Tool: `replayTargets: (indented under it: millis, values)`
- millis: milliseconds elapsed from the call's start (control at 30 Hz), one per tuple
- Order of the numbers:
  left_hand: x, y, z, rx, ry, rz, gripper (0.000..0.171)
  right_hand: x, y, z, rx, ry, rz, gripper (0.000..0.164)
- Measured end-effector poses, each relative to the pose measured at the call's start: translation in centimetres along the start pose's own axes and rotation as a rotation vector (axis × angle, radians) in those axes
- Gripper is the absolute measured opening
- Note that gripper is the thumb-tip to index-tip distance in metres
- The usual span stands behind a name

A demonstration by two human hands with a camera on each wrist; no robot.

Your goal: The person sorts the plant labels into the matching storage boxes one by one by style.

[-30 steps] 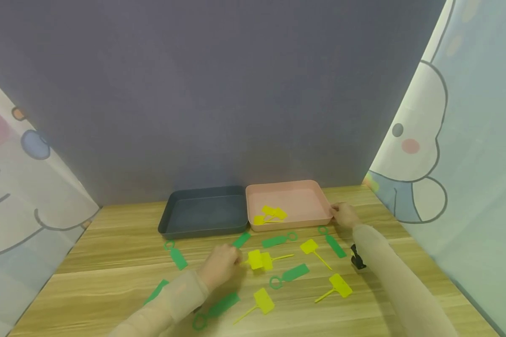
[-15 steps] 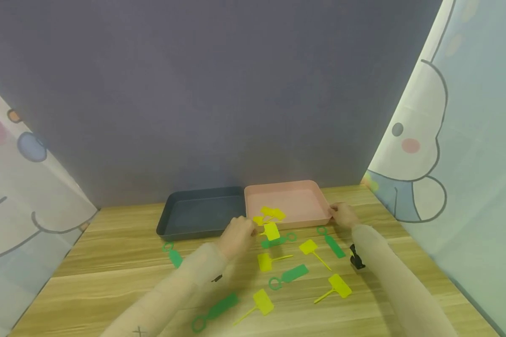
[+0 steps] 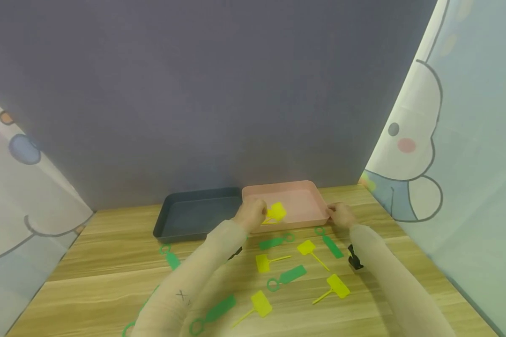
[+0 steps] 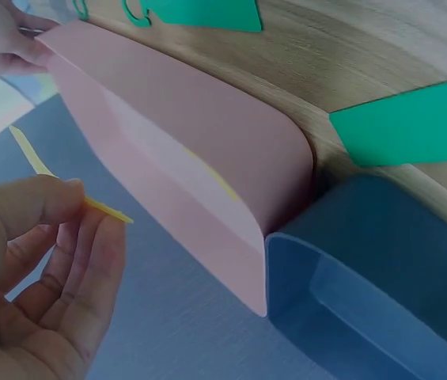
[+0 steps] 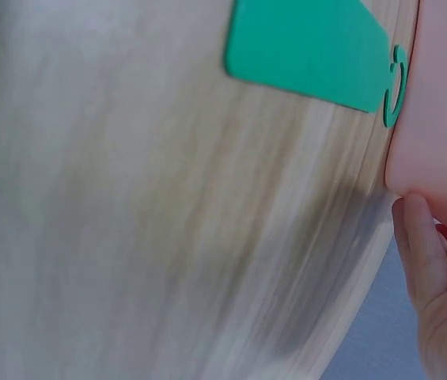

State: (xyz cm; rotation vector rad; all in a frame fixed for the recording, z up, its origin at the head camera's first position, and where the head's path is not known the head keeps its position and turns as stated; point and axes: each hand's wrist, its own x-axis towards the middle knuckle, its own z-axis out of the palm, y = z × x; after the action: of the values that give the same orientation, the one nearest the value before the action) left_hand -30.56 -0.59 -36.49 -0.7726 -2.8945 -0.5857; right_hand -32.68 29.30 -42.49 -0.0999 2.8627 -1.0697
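My left hand (image 3: 251, 215) is over the near left part of the pink tray (image 3: 301, 201). Between thumb and fingers it pinches a thin yellow T-shaped plant tag (image 4: 107, 209), seen nearly edge-on in the left wrist view. Other yellow tags lie inside this tray, partly hidden by the hand and the held tag. At the tray's right end, my right hand (image 3: 342, 215) grips the near corner, fingers against the outer wall in the right wrist view. Loose yellow plant tags (image 3: 261, 303) and green ring-ended tags (image 3: 293, 274) lie on the table before the trays.
A dark blue tray (image 3: 202, 213) stands directly left of the pink one. Both rest on a wood-grain table (image 3: 88, 267) against a grey backdrop (image 3: 219, 93). Cartoon-printed curtains (image 3: 409, 135) hang at the sides. Beside the right forearm is a small black object (image 3: 354, 258).
My left hand has lifted a yellow plant tag from the table and carried it forward and right, over the pink tray. The right hand keeps its place at the tray's corner.
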Motion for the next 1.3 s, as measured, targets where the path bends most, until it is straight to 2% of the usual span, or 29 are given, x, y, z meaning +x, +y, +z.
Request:
replayTargets:
  millis: [200, 267, 367, 467, 567, 700, 933, 1067, 1300]
  values:
    - [1.9, 0.6, 0.9, 0.069, -0.029, -0.025, 0.022, -0.2, -0.1, 0.0, -0.014, 0.005, 0.019, 0.035]
    - [2.5, 0.8, 1.3, 0.064, -0.041, -0.046, 0.023, -0.3, -0.1, 0.0, -0.011, 0.007, 0.017, 0.035]
    - [3.4, 1.1, 2.1, 0.004, -0.096, -0.084, 0.026, -0.4, 0.1, -0.1, -0.009, 0.012, 0.002, 0.035]
    - [3.9, 1.2, 3.1, -0.033, -0.128, -0.11, 0.021, -0.7, 0.3, -0.1, -0.007, 0.019, 0.002, 0.034]
    - [4.2, 1.4, 4.0, -0.024, -0.155, -0.127, 0.009, -0.9, 0.4, -0.1, -0.006, 0.007, 0.006, 0.033]
    - [4.5, 1.8, 4.6, 0.002, -0.18, -0.141, 0.014, -0.9, 0.3, -0.1, 0.001, 0.011, 0.012, 0.034]
    - [5.1, 2.4, 5.4, -0.006, -0.22, -0.164, 0.011, -1.1, 0.0, 0.1, -0.009, 0.012, 0.032, 0.034]
    - [5.1, 2.3, 6.0, 0.013, -0.208, -0.18, 0.01, -1.1, -0.2, 0.4, -0.006, 0.01, 0.029, 0.034]
    - [5.0, 2.2, 6.1, 0.056, -0.176, -0.231, 0.013, -0.8, -0.2, 0.7, 0.006, 0.016, 0.034, 0.034]
